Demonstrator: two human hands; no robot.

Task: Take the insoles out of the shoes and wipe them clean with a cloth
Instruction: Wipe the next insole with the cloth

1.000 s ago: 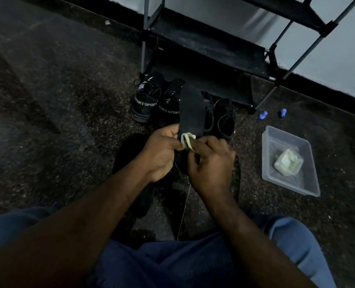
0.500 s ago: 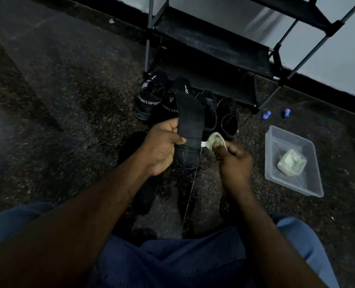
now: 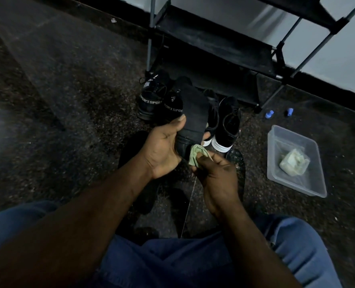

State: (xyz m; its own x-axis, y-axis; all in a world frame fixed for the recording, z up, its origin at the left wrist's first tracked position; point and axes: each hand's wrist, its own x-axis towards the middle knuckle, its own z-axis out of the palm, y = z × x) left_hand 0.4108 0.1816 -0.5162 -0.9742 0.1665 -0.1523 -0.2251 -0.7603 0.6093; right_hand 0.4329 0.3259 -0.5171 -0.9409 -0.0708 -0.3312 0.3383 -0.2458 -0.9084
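blue denim lap [image 3: 172, 265] at the bottom edge, both bare forearms reaching forward over it. grips a black insole [image 3: 193, 113] in the left hand [image 3: 162, 150]: thumb laid over its left edge, fingers curled round the back, one fingertip showing past the right edge. holds it off the floor, near end in the palm, far end tilted up and away in front of the shoes [image 3: 172, 107]. pinches a bunched pale green cloth [image 3: 196, 155] in the right hand [image 3: 218, 175], fingers clenched round it, the wad right at the near end of the black insole and just beside the left palm; cannot tell whether cloth and insole actually touch.

on the dark speckled floor [image 3: 68, 113] under the arms, a dark insole [image 3: 130, 146] lying flat below the left wrist, and a speckled insole [image 3: 239, 165] flat beside the right hand.

beyond the hands, four black shoes in a row, heels toward the camera: a lettered pair [image 3: 151, 100] on the left, marked "sport" at the heel, and a white-soled pair [image 3: 226, 129] on the right.

off to the right, apart from the shoes, a clear plastic tub [image 3: 297, 185] with a pale crumpled wad [image 3: 294, 165] inside. past the tub, two small blue pieces [image 3: 269, 114] on the floor near a rack foot.

farthest back, a black shoe rack [image 3: 214, 42] on thin metal poles, against a pale wall [image 3: 338, 48].
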